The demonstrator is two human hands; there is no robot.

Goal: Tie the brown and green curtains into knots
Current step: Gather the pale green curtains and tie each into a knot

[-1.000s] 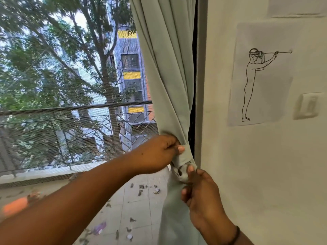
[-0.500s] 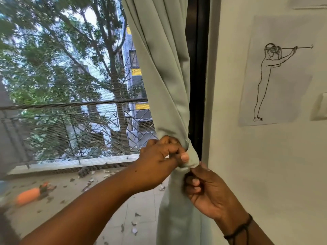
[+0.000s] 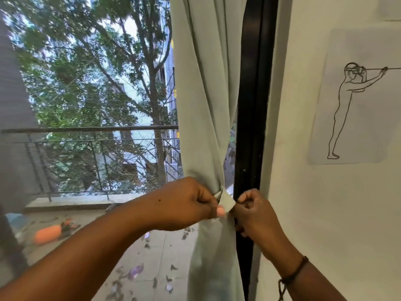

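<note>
Now | pale green fabric curtain [image 3: 204, 105] hangs vertical | left hand [image 3: 184, 205] and right hand [image 3: 251, 211] pinch its knot band [image 3: 225, 202] between them, level, pulling apart

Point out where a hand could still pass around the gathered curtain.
The narrow gap between the pale green fabric curtain and the black window frame, above the cinch, is open. Left of the curtain, in front of the mesh screen, is free. At the cinch it is crowded: left hand and right hand both pinch the folded band.
</note>
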